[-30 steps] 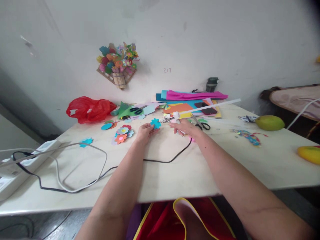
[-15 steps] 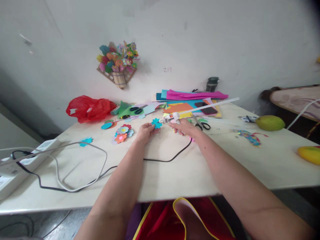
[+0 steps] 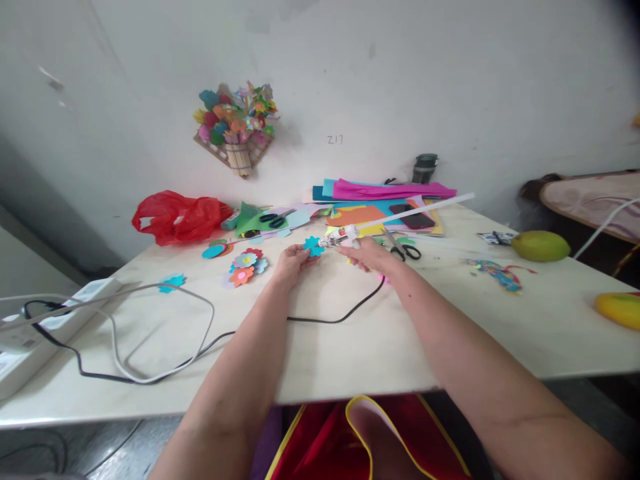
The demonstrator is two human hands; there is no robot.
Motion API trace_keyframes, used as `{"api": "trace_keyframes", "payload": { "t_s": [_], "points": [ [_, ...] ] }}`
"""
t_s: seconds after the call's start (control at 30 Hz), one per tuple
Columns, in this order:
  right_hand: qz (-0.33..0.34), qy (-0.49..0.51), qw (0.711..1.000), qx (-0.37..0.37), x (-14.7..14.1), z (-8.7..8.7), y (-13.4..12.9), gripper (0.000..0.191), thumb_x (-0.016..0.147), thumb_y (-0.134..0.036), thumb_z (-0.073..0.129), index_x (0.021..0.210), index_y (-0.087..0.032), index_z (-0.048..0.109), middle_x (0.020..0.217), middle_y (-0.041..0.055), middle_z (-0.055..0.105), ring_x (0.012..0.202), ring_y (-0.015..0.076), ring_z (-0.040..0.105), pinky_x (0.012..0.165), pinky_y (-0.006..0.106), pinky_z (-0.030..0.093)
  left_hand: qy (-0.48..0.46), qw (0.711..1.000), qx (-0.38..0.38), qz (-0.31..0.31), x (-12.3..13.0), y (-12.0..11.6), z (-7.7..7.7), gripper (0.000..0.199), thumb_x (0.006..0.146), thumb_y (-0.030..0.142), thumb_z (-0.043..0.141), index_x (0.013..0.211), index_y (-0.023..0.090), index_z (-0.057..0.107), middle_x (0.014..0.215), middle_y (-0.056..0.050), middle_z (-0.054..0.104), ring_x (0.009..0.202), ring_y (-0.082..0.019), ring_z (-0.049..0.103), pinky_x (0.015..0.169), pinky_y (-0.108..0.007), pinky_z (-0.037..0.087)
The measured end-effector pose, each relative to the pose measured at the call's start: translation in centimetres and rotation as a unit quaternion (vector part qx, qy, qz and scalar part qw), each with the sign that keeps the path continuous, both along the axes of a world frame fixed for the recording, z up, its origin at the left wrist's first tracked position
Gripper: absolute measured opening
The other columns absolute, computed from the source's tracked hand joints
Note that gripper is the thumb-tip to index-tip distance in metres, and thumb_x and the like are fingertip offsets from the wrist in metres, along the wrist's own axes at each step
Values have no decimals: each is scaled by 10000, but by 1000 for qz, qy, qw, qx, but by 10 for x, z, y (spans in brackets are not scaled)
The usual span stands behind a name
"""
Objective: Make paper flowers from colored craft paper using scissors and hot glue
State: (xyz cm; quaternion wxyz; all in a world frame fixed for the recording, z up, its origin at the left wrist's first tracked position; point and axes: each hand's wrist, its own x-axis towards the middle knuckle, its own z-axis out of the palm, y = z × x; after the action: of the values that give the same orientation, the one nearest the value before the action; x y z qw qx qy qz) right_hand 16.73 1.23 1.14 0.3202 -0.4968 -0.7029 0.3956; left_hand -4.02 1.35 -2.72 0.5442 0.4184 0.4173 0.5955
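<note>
Between the fingers of my left hand (image 3: 294, 265) is a blue paper flower (image 3: 313, 247), held by its left edge above the table. My right hand (image 3: 369, 255) is closed around a white hot glue gun (image 3: 342, 235), whose nozzle points left and meets the flower's right side; whether it touches cannot be made out. A long glue stick (image 3: 425, 211) juts from the gun's back toward the upper right. Left of my hands lies a cluster of finished paper flowers (image 3: 245, 268). Another blue paper flower (image 3: 173, 283) rests near the power strip.
A power strip (image 3: 60, 320) and looping cables (image 3: 213, 320) lie at the left. Behind are a red plastic bag (image 3: 183, 217), scissors (image 3: 274, 219), coloured paper (image 3: 357, 217) and a phone (image 3: 411, 217). Scissors (image 3: 410, 251) sit by my right hand; a mango (image 3: 540, 246) lies farther right.
The glue stick's far end has shifted slightly left and up. Otherwise both hands keep nearly the same place, with the flower and the glue gun still held.
</note>
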Motion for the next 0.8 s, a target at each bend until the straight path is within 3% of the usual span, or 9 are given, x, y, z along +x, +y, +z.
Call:
{"api": "trace_keyframes", "payload": {
  "t_s": [0.6, 0.8],
  "points": [
    [1, -5, 1000, 9, 0, -2, 2, 404, 714, -545, 607, 682, -155, 507, 509, -35, 494, 319, 46, 384, 313, 188, 299, 10, 1000, 0, -15, 0, 1, -2, 174, 690, 129, 687, 737, 119, 520, 660, -52, 661, 659, -174, 668, 711, -335, 552],
    [6, 6, 1000, 6, 3, -3, 5, 344, 761, -481, 586, 700, -150, 517, 512, -32, 497, 317, 45, 386, 309, 183, 293, 7, 1000, 1, -14, -1, 1, -2, 136, 710, 114, 659, 741, 116, 526, 680, -58, 670, 654, -164, 669, 660, -281, 549]
  ]
}}
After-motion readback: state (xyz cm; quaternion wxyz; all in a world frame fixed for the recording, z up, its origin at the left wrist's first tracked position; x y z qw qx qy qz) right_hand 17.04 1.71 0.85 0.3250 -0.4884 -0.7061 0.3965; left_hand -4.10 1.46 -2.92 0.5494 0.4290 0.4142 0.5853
